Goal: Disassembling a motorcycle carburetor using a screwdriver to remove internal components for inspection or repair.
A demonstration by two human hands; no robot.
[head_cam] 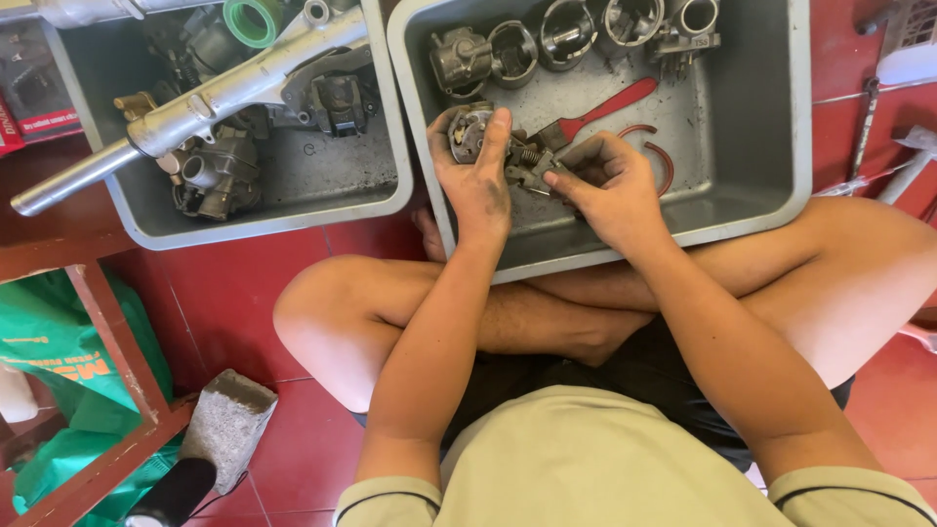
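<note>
I sit cross-legged over a grey metal tray (752, 210). My left hand (480, 181) grips a small greasy metal engine part (467, 132), probably a carburetor body, above the tray's near left corner. My right hand (610, 185) pinches a small spring-loaded piece (530, 161) sticking out of that part. A red-handled brush (597, 112) lies in the tray just behind my hands. Along the tray's far wall stand several round metal engine parts (566, 34). A thin red ring (664, 161) lies to the right of my right hand.
A second grey tray (244, 222) at the left holds a long silver metal tube (195, 107), a green ring (252, 20) and dirty engine parts. A wooden frame (117, 361) with a green bag (49, 342) and a concrete block (226, 425) sit on the red tile floor.
</note>
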